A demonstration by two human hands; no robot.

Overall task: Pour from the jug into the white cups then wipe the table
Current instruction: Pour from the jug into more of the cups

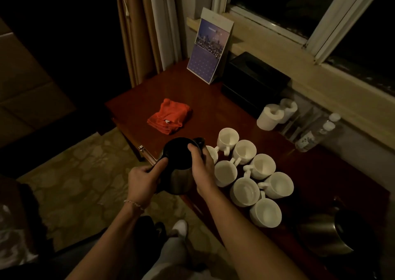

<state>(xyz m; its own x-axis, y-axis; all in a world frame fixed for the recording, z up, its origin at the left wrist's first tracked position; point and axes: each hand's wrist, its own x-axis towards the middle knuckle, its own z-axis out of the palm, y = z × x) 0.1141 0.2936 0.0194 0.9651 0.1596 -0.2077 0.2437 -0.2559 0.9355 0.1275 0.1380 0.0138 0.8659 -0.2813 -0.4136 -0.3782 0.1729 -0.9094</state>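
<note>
Above table edge: left hand [145,179] grips jug [181,168] handle; right hand [202,168] clasps lid side.

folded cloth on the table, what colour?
Orange-red cloth, seen in the head view.

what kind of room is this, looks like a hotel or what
Probably a hotel room, though not certain. A dark wooden table under a curtained window holds a cluster of white cups, a desk calendar, a tissue box and water bottles.
</note>
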